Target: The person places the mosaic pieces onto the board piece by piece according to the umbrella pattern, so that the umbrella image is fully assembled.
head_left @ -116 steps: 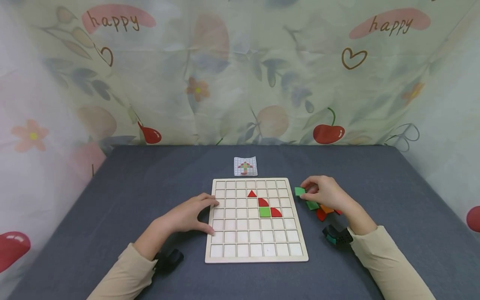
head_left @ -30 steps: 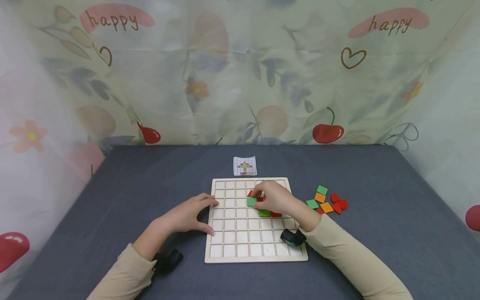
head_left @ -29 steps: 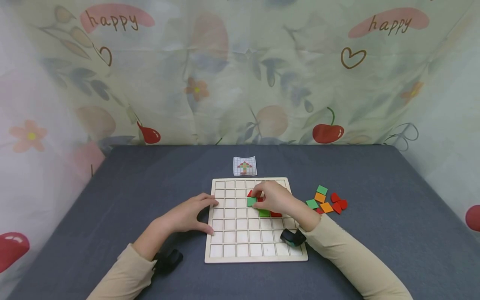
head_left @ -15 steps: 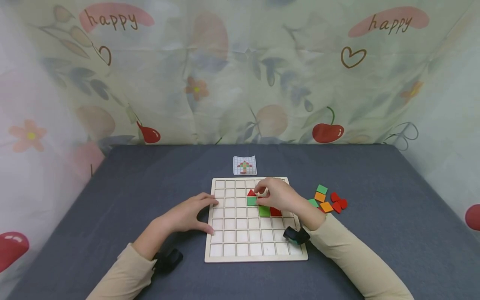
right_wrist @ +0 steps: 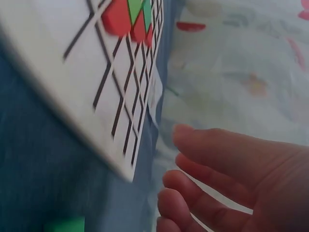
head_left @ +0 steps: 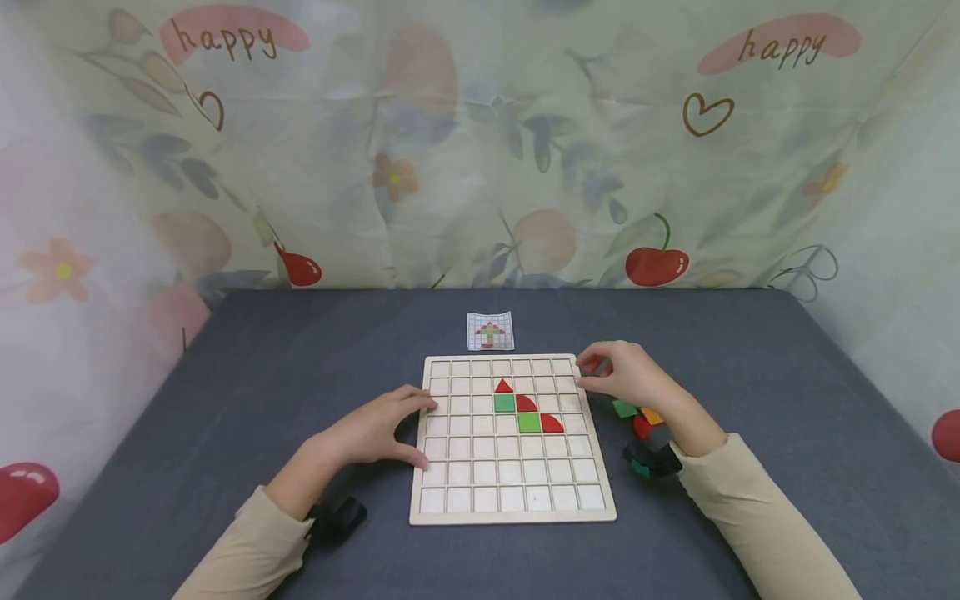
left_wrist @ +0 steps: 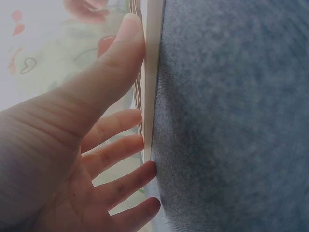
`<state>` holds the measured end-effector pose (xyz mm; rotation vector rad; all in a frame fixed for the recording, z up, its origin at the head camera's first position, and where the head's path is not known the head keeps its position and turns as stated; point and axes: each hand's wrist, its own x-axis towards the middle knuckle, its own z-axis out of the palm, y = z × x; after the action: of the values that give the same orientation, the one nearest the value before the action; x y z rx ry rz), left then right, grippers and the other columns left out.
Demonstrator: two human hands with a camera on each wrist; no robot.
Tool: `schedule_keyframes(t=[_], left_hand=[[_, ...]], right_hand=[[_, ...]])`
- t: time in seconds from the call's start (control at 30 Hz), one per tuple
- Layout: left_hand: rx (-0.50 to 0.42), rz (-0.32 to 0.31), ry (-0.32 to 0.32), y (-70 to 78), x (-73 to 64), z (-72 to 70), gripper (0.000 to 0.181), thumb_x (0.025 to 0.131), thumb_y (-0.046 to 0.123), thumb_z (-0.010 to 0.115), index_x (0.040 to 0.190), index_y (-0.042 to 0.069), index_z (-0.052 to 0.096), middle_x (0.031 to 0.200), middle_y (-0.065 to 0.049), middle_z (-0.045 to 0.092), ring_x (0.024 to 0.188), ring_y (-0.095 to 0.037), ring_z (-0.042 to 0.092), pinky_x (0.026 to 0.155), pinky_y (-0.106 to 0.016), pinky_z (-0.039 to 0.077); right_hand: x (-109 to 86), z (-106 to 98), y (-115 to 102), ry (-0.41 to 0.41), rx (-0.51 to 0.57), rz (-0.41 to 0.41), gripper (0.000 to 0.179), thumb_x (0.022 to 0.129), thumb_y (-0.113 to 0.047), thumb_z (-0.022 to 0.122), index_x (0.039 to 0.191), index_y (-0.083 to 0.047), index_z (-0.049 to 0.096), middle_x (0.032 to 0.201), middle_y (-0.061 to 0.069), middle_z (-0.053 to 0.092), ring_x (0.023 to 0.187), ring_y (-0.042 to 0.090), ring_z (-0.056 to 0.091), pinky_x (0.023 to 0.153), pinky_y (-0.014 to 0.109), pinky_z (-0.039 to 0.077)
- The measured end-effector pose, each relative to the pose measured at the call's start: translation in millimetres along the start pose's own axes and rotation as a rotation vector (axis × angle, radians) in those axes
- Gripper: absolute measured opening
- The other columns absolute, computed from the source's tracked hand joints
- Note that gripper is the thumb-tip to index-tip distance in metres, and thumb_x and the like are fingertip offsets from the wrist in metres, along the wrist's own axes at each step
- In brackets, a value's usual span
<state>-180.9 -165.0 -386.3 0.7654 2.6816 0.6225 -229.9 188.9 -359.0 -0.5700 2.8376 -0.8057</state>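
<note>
A wooden grid board [head_left: 497, 475] lies mid-table. On it sit a red triangle [head_left: 503, 387], a green square [head_left: 505, 403] just below, a second green square [head_left: 529, 422] and two red quarter-circles, one [head_left: 526, 404] higher and one [head_left: 552, 423] lower. My left hand [head_left: 378, 429] rests against the board's left edge, thumb and fingers spread; the left wrist view shows the fingertips along that edge [left_wrist: 153, 72]. My right hand [head_left: 630, 375] hovers by the upper right edge, fingers loosely bent with nothing between them, as the right wrist view also shows.
Loose tiles lie right of the board, partly hidden under my right hand: a green one [head_left: 624, 409], an orange one [head_left: 651, 416] and a red one [head_left: 642, 427]. A small pattern card [head_left: 491, 332] lies behind the board. A printed curtain [head_left: 480, 167] hangs behind the table.
My right hand brought a green square from beside the board to the cell under the red triangle, let go and moved back right towards the loose tiles. My left hand stayed put.
</note>
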Motion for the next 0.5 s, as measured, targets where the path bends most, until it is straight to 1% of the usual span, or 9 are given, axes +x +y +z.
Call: schedule_keyframes(t=[0.13, 0.27, 0.5], left_hand=[[-0.004, 0.000, -0.002, 0.1, -0.1, 0.2, 0.078, 0.070, 0.041, 0.079, 0.132, 0.005, 0.049, 0.137, -0.013, 0.046, 0.125, -0.028, 0.046, 0.103, -0.046, 0.039], [-0.006, -0.008, -0.005, 0.5, 0.0, 0.6, 0.078, 0.070, 0.042, 0.079, 0.133, 0.006, 0.049, 0.138, -0.013, 0.045, 0.125, -0.028, 0.046, 0.103, -0.045, 0.040], [-0.003, -0.007, -0.002, 1.0, -0.1, 0.4, 0.078, 0.070, 0.041, 0.079, 0.132, 0.005, 0.050, 0.138, -0.013, 0.045, 0.125, -0.028, 0.046, 0.103, -0.046, 0.040]], right_hand=[[-7.9, -9.2, 18.4, -0.021, 0.000, 0.047, 0.029, 0.082, -0.018, 0.070, 0.106, -0.001, 0.065, 0.097, 0.014, 0.065, 0.072, 0.017, 0.056, 0.062, 0.026, 0.047], [-15.3, -15.7, 34.3, -0.040, -0.007, 0.076, 0.029, 0.082, -0.019, 0.070, 0.105, -0.001, 0.066, 0.096, 0.014, 0.065, 0.073, 0.016, 0.056, 0.062, 0.027, 0.046], [-23.7, -20.9, 51.9, -0.071, -0.033, 0.116, 0.025, 0.082, -0.018, 0.070, 0.100, -0.001, 0.067, 0.090, 0.011, 0.065, 0.074, 0.015, 0.055, 0.066, 0.027, 0.045]])
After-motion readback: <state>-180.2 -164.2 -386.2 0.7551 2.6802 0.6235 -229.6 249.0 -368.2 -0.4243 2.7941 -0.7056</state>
